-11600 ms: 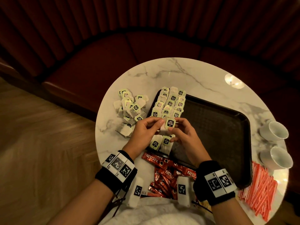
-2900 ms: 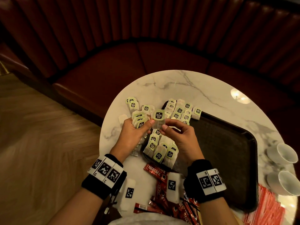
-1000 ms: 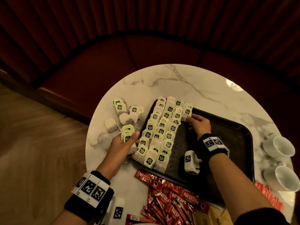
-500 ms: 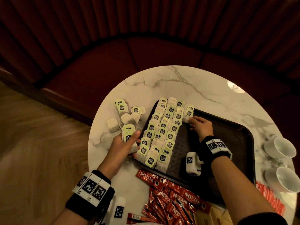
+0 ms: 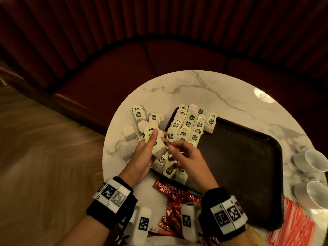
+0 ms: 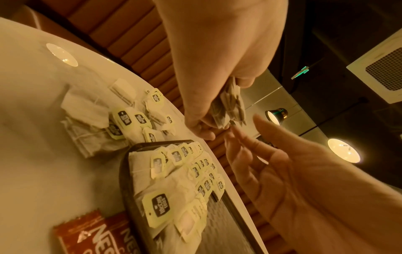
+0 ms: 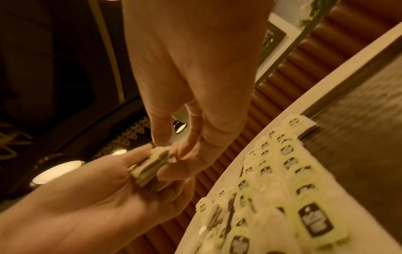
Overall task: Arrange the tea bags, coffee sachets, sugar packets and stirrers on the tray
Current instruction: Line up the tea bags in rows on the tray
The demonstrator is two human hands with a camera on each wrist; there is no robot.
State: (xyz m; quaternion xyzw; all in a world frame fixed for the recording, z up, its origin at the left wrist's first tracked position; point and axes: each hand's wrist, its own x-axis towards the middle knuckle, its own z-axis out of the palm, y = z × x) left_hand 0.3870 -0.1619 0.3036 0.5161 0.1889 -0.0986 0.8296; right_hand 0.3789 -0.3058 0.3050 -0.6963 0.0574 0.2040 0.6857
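My left hand (image 5: 144, 157) grips a small stack of tea bags (image 6: 228, 104), thumb across the top tag. My right hand (image 5: 186, 157) reaches in beside it with loose fingers; whether it already pinches a bag I cannot tell. I judge these bags light, soft and easily crushed, with strings that may snag, so I'd take one by its stiff paper tag. The dark tray (image 5: 248, 166) carries overlapping rows of tea bags (image 5: 190, 125) along its left side; the rest is bare. More bags (image 5: 140, 121) lie left on the tabletop (image 5: 204, 89), red coffee sachets (image 5: 166, 189) near me, and red-and-white sticks at the near right.
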